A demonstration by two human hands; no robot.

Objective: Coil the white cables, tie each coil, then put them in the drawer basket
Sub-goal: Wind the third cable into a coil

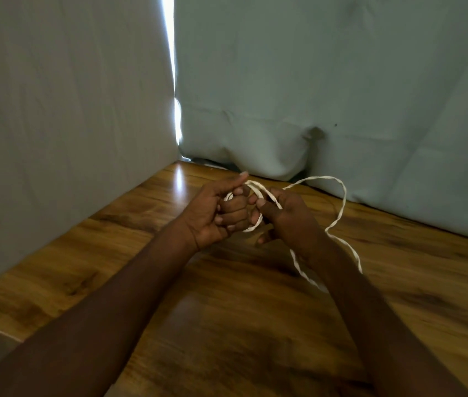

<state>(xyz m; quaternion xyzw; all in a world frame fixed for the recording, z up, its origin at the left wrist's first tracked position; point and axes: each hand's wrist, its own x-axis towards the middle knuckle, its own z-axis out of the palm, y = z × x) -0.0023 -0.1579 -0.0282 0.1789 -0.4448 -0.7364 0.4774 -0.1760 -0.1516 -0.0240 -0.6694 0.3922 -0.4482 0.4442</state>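
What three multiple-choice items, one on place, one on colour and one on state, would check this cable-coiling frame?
1. Where does the loose tail of the white cable run?
A. Off past the left hand
B. Out to the right of the right hand, then down toward the wooden table
C. Into a basket

2. What colour is the table?
A. White
B. Brown wood grain
C. Black

3. What is the left hand doing?
A. Lying flat on the table
B. Hanging idle
C. Gripping cable loops with curled fingers

Answers:
1 B: the tail arcs right of the right hand and drops beside that forearm; no basket shows.
2 B: glossy brown grain shows all around the arms.
3 C: loops of cable wrap round its curled fingers, while the right hand pinches the strand.
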